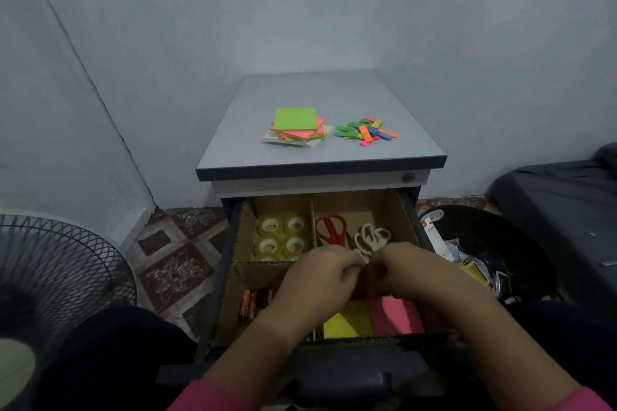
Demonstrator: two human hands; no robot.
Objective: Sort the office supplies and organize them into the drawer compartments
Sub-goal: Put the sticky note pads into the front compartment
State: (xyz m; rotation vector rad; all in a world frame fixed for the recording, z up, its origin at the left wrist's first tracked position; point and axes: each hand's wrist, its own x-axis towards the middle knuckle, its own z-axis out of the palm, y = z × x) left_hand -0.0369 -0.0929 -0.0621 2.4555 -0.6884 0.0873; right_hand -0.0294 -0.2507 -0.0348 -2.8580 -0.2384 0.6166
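Scanning from the left, we see a dark wire fan guard [56, 264] low beside the patterned floor tiles [180, 257], then the open drawer [230, 277] of a grey cabinet [320, 167], lined with cardboard dividers. In its back left compartment sit four clear tape rolls [282, 237], packed two by two; in the front left compartment lie some batteries [248, 302], partly hidden by our left wrist. Our left hand [320, 280] hovers over the middle of the drawer with its fingers curled, fingertips meeting those of our right hand [410, 270], which is curled the same way; the two seem to pinch something small between them, but we cannot tell what it is. Behind the hands, in the back right compartment, red scissors [330, 227] lie beside white scissors [372, 237]. Below the hands, in the front compartment, a yellow note pad [347, 322] lies just beside a pink note pad [395, 315]. On the cabinet top, a loose stack of sticky notes [295, 127] with a green pad uppermost sits left of a scattered heap of coloured page flags [365, 132]. Farther right, a black bin [494, 250] holds torn packaging.
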